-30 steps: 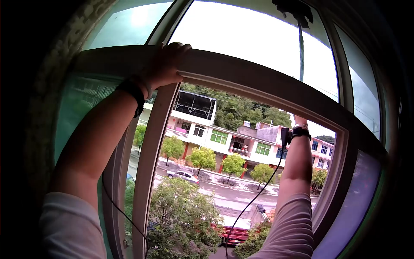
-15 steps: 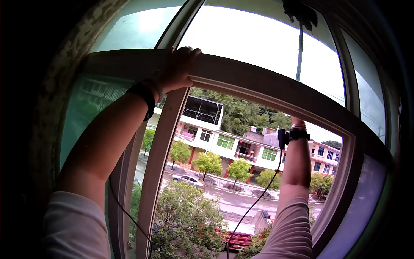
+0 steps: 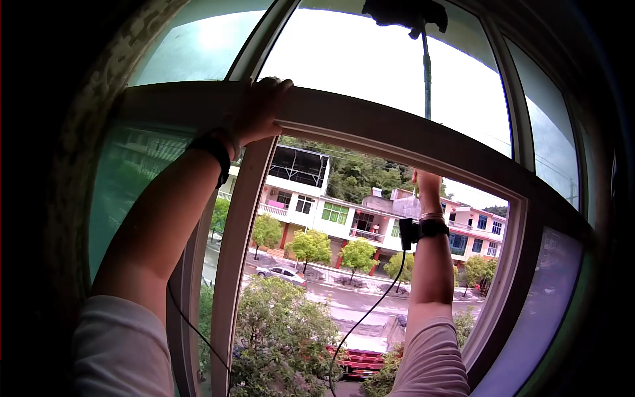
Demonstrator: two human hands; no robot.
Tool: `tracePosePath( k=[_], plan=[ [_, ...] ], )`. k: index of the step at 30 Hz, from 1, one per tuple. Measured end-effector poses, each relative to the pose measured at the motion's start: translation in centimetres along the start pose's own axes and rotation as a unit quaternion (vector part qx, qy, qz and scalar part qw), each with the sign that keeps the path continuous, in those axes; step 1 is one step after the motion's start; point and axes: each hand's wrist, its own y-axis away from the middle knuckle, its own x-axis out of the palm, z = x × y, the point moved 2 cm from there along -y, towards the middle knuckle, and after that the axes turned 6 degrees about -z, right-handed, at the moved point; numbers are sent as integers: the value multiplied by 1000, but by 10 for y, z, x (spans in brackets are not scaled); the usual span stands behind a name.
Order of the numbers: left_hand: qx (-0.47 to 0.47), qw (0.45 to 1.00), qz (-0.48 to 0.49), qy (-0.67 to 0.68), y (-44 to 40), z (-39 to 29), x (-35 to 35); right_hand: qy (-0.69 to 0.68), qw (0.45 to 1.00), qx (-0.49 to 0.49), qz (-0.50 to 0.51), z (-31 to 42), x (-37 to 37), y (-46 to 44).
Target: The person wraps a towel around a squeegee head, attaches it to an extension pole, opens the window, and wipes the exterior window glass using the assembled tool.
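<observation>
My left hand [image 3: 263,111] is closed over the dark crossbar [image 3: 357,116] of the window frame, its fingertips hooked over the upper edge. Through the open lower pane reaches my right arm, and my right hand [image 3: 427,184] is wrapped round the handle of a long-handled window mop [image 3: 427,76]. The crossbar hides part of the handle between hand and upper pane. Outside the upper glass [image 3: 331,49], the mop's dark, ragged head [image 3: 405,13] shows at the top, partly cut off by the view's edge.
Black bands with boxes circle both wrists; a cable [image 3: 364,317] hangs from the right one. A sliding sash stile [image 3: 251,251] stands left of the opening. Frosted glass [image 3: 529,311] is at right. Below outside are trees [image 3: 281,331], a red truck [image 3: 364,360] and a street with houses.
The mop head has swung left across the upper glass, and my right hand has shifted left and shows more below the crossbar. My left hand keeps its hold; the view has shifted slightly.
</observation>
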Motion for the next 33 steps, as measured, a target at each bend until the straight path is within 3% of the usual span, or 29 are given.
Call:
tracePosePath(
  k=[5, 9, 12, 14, 17, 21, 24, 29, 33],
  plan=[
    [1, 1000, -8, 10, -1, -2, 2, 12, 996, 9, -86, 8, -66, 7],
    [3, 1000, 5, 8, -3, -1, 2, 94, 991, -5, -95, 36, -98, 13],
    [-9, 1000, 17, 11, -2, -6, -8, 50, 996, 25, -75, 25, -128, 33],
    [-27, 998, 43, 33, -3, -14, -18, 40, 997, 32, -61, 15, -152, 75],
    [0, 1000, -8, 17, 3, 2, 1, 43, 993, 82, -69, 12, -186, 179],
    [3, 999, -26, 22, 4, 3, 8, 29, 974, 186, -127, 26, -225, 345],
    [2, 1000, -16, 6, 3, 6, 11, 74, 964, 207, -149, 43, -242, 425],
    [27, 996, -53, 64, 6, 16, 19, 169, 962, 171, -128, 36, -249, 351],
    [-4, 998, -3, 70, 4, 11, 10, 195, 972, 99, -89, 18, -240, 243]
  ],
)
